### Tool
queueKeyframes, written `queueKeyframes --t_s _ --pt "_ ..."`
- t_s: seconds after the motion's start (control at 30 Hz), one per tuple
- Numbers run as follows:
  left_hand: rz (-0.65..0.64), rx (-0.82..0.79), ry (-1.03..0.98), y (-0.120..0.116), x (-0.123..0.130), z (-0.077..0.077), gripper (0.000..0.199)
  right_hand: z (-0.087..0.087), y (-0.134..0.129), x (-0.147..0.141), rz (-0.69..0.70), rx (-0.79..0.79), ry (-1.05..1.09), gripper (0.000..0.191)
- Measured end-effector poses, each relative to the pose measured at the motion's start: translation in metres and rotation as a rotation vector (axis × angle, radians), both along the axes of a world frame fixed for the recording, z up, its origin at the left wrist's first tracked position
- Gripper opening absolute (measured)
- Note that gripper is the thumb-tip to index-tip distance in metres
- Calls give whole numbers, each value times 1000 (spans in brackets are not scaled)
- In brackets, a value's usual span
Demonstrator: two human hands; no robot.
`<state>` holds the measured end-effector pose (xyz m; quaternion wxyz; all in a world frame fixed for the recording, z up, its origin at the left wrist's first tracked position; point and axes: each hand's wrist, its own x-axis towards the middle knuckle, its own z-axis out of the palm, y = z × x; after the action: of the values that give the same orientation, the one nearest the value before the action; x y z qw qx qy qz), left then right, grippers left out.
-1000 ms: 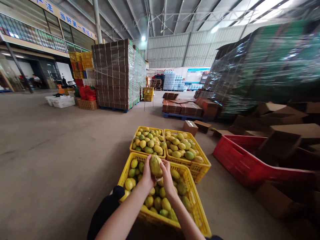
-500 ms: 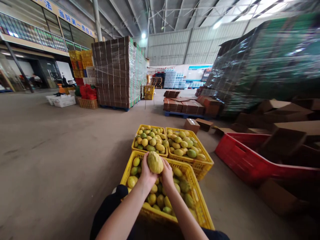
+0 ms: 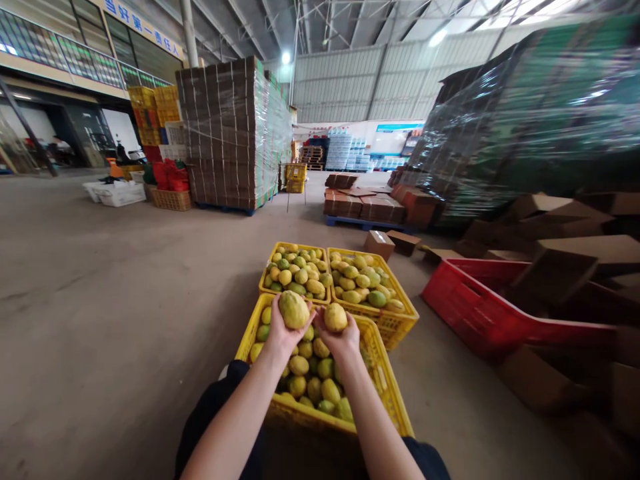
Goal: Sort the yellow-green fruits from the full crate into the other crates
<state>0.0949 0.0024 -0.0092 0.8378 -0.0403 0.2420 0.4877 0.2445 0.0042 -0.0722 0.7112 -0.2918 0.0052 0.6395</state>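
Note:
Above the near yellow crate (image 3: 395, 393), my left hand (image 3: 283, 333) holds a large yellow-green fruit (image 3: 294, 310) on its palm, the fingers round its underside. Beside it, my right hand (image 3: 345, 339) cups a smaller, rounder yellow fruit (image 3: 335, 317). The two hands are close together, palms up. Many yellow and green fruits (image 3: 299, 365) lie in the near crate, partly hidden by my forearms. Two more yellow crates stand just behind it, a left one (image 3: 261, 283) and a right one (image 3: 395, 327), both full of similar fruits.
At the right is a red crate (image 3: 465, 310) with cardboard boxes (image 3: 565, 267) in and around it. Flattened cartons (image 3: 383, 208) lie on a blue pallet ahead. Wrapped stacks (image 3: 217, 133) rise further back, and a small box (image 3: 379, 245) sits behind the fruit crates.
My right hand has moved slightly right and now holds a smaller fruit, which was not visible before. My left hand has shifted left with the large fruit. The view has tilted slightly.

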Motion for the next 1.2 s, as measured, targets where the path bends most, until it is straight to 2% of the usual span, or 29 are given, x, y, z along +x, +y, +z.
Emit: queueKeyframes --t_s 0.17,0.3,0.43,0.6,0.77,0.83,1.0,1.1,1.2 --pt "83 24 -100 13 -3 6 40 24 -14 4 0 85 36 23" --pt "45 106 -106 16 -6 13 41 34 -21 0 121 89 42 23" --pt "-9 163 -90 11 -8 14 41 33 -24 4 178 40 124 30" --pt "-28 221 -225 4 -10 6 44 37 -27 4 88 110 114 31" --pt "19 133 -202 14 -12 3 48 41 -33 6 80 206 70 20" --pt "35 105 -151 18 -15 6 45 42 -35 9 88 187 91 24" --pt "35 128 -110 15 -29 14 44 42 -38 15 -4 71 119 29" --pt "-10 108 -145 11 -38 12 48 37 -39 19 30 98 53 23" --pt "70 118 -152 11 -43 8 41 35 -42 19 31 142 55 27"
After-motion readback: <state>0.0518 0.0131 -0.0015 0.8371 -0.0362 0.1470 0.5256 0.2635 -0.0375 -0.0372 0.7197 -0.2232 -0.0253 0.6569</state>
